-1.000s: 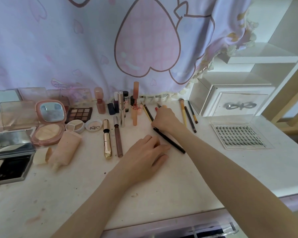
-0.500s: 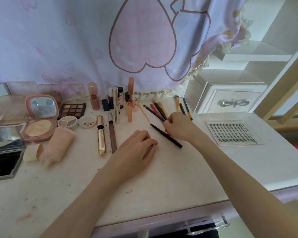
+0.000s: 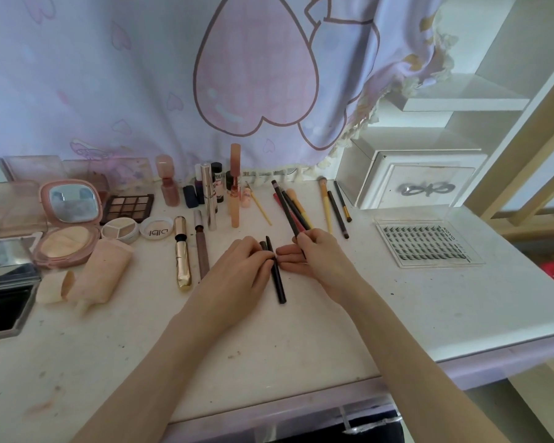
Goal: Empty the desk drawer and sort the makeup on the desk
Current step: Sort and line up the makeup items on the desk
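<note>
— Two hands busy at once? What are you holding?

— My right hand [image 3: 314, 251] is curled round a bundle of pencils [image 3: 290, 212], dark ones with a red one among them, their tips pointing toward the desk's [image 3: 397, 314] back edge. My left hand [image 3: 237, 270] pinches the top of a black pencil [image 3: 276, 273] that lies mid-desk, with a second dark stub just beside it under my fingertips.

— So which step is this?

— Sorting, I'd say. The compacts and palette [image 3: 128, 207] sit along the left edge, tubes and bottles stand at the back, brushes [image 3: 328, 209] lie toward the back right near the lash tray [image 3: 429, 244]. I'm gathering the pencils into one group.

— And the drawer?

— Its front shows below the near edge, slightly open; I can't tell what's left inside.

— What next?

— Probably lifting the black pencil into the bundle, then laying them all side by side. It calls for a loose enough grip that the thin sticks don't fan out or roll off.
</note>
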